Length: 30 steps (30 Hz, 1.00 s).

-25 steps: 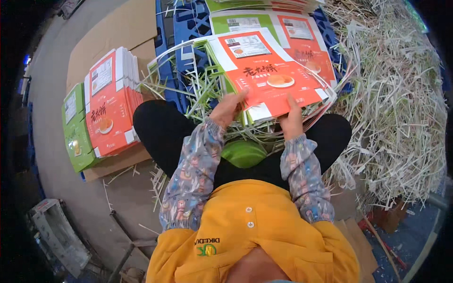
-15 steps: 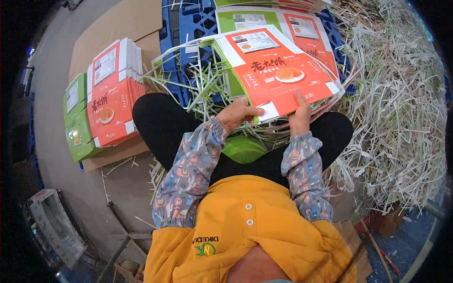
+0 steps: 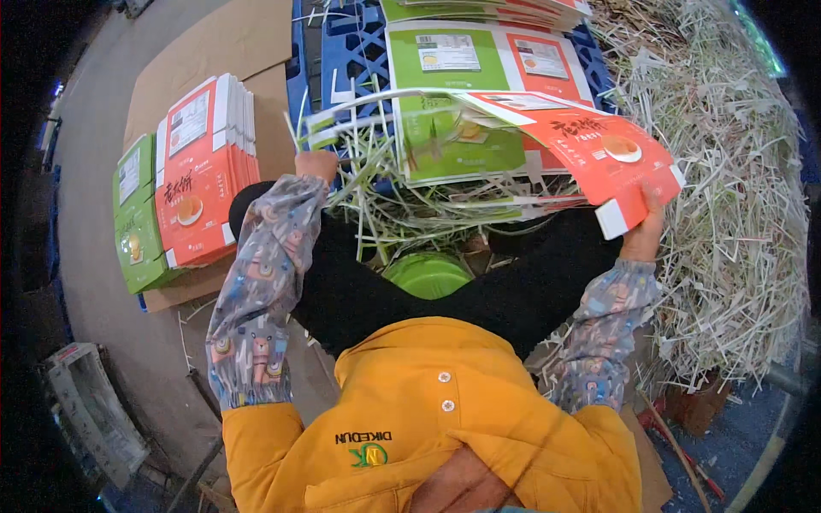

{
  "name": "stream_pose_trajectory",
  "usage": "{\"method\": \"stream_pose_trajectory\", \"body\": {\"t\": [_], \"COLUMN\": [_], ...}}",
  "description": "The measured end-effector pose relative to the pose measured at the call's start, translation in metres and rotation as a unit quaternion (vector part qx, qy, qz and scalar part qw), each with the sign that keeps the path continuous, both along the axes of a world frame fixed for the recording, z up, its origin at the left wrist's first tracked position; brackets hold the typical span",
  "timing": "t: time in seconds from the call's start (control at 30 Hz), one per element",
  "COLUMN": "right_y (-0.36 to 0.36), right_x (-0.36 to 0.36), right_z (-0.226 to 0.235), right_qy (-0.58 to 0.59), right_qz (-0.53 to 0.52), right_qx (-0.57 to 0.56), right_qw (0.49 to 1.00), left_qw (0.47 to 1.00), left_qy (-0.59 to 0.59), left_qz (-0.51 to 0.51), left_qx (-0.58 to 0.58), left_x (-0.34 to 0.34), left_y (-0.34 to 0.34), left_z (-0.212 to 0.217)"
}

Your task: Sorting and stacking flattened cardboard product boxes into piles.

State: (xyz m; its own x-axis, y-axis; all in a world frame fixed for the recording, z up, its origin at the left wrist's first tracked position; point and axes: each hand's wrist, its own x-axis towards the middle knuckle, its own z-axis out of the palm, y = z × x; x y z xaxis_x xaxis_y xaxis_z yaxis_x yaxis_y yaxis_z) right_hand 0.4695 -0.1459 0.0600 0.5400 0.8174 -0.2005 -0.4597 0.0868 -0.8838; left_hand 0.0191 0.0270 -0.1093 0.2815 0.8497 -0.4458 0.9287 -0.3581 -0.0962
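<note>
1. Beside the paper-strip heap (image 3: 727,231), the right hand (image 3: 643,232) pinches a red card (image 3: 590,145) between its fingers.
2. Well left, the left hand (image 3: 316,165) curls its fingers, contents unclear.
3. The bowed card looks light, flexible, best held by edges.

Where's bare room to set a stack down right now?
Bare patches: the brown cardboard beyond the red stack, bordered on its right by the blue pallet; and the grey floor left of the green stack. Crowded: the pallet, under printed sheets and loose strips; and the right side, filled by a heap of shredded strips.
</note>
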Motion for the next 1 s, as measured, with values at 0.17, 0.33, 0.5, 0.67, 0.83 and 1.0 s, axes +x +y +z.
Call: {"method": "stream_pose_trajectory", "body": {"t": [0.17,0.33,0.5,0.67,0.83,1.0], "right_y": [-0.007,-0.022,-0.037,-0.047,-0.051,-0.049], "right_x": [-0.002,-0.018,-0.044,-0.046,-0.037,-0.032], "right_z": [-0.011,-0.014,-0.010,-0.014,-0.014,-0.002], "right_qy": [-0.044,-0.032,-0.057,-0.065,-0.076,-0.035], "right_qz": [-0.086,-0.097,-0.078,-0.087,-0.066,-0.068], "right_qx": [0.008,0.003,-0.009,-0.005,-0.035,-0.035], "right_qw": [0.995,0.995,0.995,0.994,0.994,0.996], "left_qw": [0.971,0.869,0.591,0.523,0.575,0.916], "left_qy": [-0.193,-0.460,-0.590,-0.621,-0.657,-0.335], "left_qz": [-0.136,-0.065,0.375,0.374,0.226,0.209], "left_qx": [-0.026,0.170,-0.403,-0.449,-0.432,0.074], "left_x": [0.047,0.124,0.197,0.206,0.192,0.086], "left_y": [0.001,-0.011,-0.042,-0.061,-0.060,-0.042], "left_z": [0.037,0.060,0.070,0.039,0.029,-0.063]}}
